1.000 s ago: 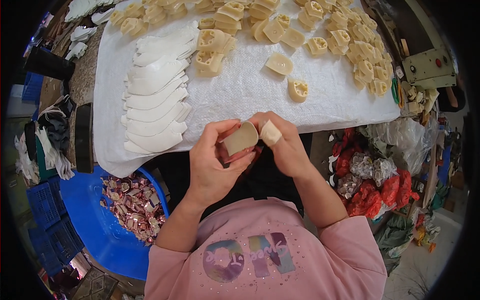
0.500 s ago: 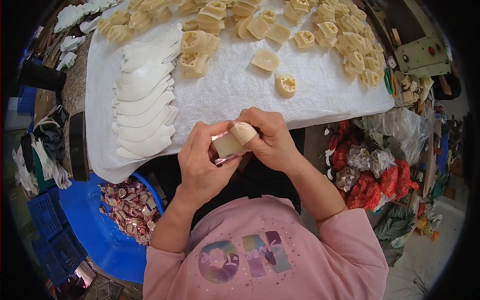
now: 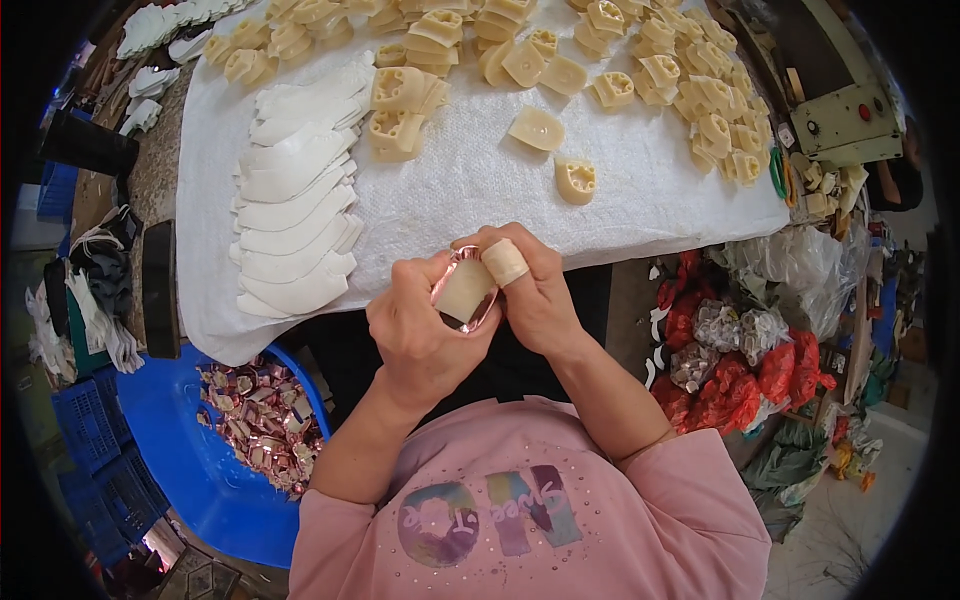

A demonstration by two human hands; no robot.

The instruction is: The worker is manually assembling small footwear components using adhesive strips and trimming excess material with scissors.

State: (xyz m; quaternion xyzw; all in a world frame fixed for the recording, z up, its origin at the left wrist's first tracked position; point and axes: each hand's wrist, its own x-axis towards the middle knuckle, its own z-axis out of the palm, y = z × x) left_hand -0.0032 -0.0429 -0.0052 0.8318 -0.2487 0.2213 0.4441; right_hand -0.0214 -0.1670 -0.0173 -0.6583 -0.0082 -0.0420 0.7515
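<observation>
Between my hands is a small part with a shiny pink metallic rim and a flat cream face [image 3: 464,291]. My left hand [image 3: 418,325] is closed around its left and lower side. My right hand [image 3: 540,300] grips the right side, its thumb wrapped in a tan covering [image 3: 505,262]. Both hands are just off the near edge of a table covered with white woven cloth [image 3: 440,205]. Closest on the cloth lies a cream moulded piece with holes [image 3: 576,181], and beyond it a flat-faced cream piece [image 3: 537,128].
A stack of overlapping white curved sheets [image 3: 300,225] lies on the left of the cloth. Many cream pieces [image 3: 715,130] cover the far side. At lower left, a blue basin [image 3: 205,490] holds shiny pink parts [image 3: 265,420]. Red plastic bags [image 3: 725,385] are at right.
Both hands have turned the pink-rimmed part, so its cream face and rim now show more fully. The right thumb has shifted up to its edge.
</observation>
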